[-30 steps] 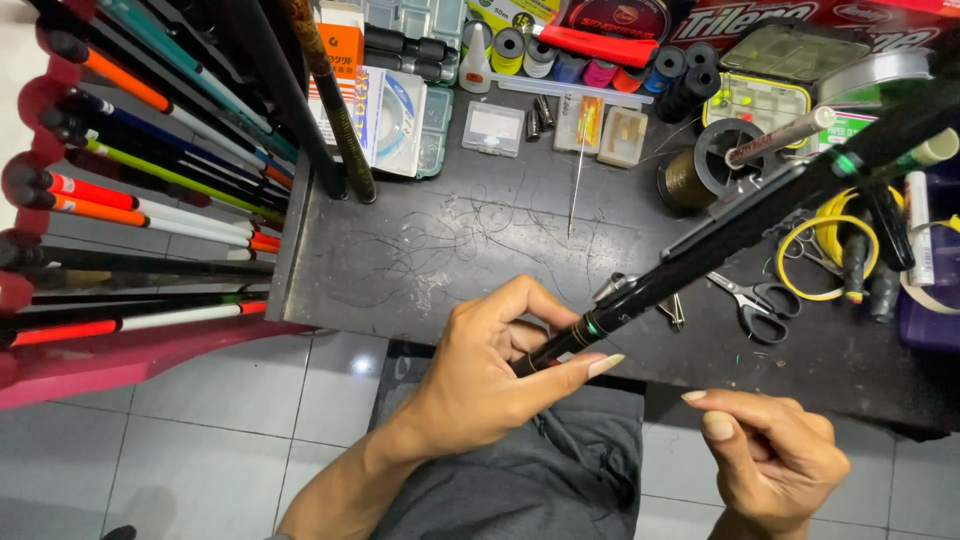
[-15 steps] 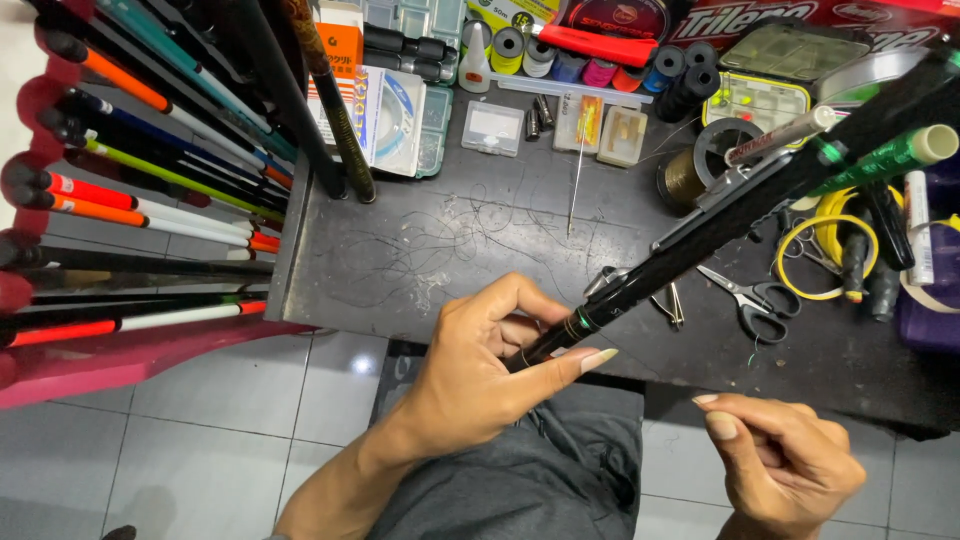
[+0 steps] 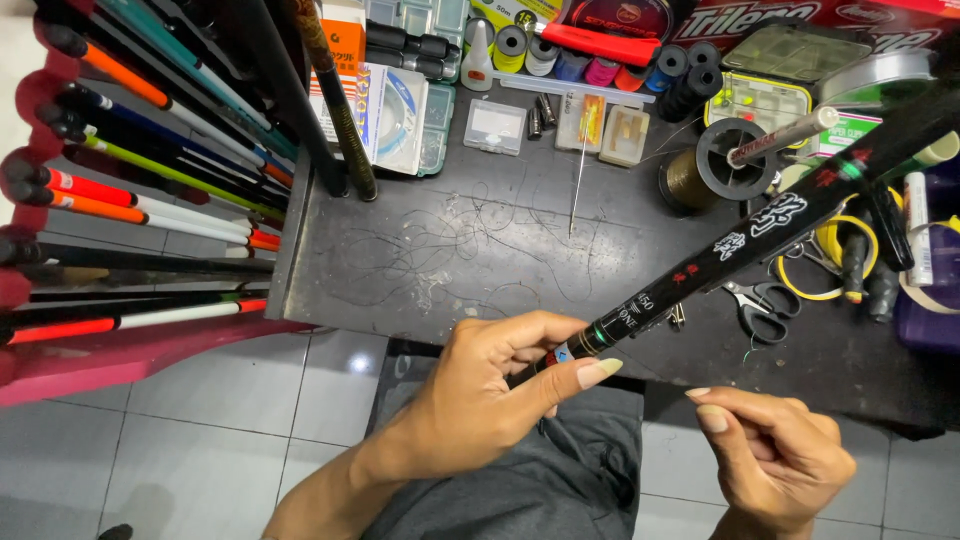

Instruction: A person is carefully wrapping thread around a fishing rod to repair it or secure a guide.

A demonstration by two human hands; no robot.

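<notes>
A black fishing rod (image 3: pixel 760 225) runs on a slant from the person's lap up toward the far right of the dark worktable (image 3: pixel 420 250), its butt end gripped in the left hand (image 3: pixel 490 400). The fingers wrap around the lowest stretch of the rod, thumb laid along it just below a thin green band, and the rest of the blank passes over the clutter on the right side of the table. The right hand (image 3: pixel 775 460) sits lower and to the right, apart from the rod, its fingers loosely pinched together; whether it holds a bit of line I cannot tell, nothing shows between the fingertips.

The rod is held at one end only, so I would judge the long free length could swing or dip if the grip loosens, and it hangs right above the scissors (image 3: pixel 755 305), a large spool of line (image 3: pixel 735 155) and a yellow coil (image 3: pixel 850 265). A sweep there could knock the spool or drag things off the edge. Loose strands of line (image 3: pixel 450 250) lie scattered over the bare tabletop and could catch on the rod.

To the left a red rack (image 3: pixel 60 345) holds many more rods (image 3: pixel 140 200), well clear of both hands.
</notes>
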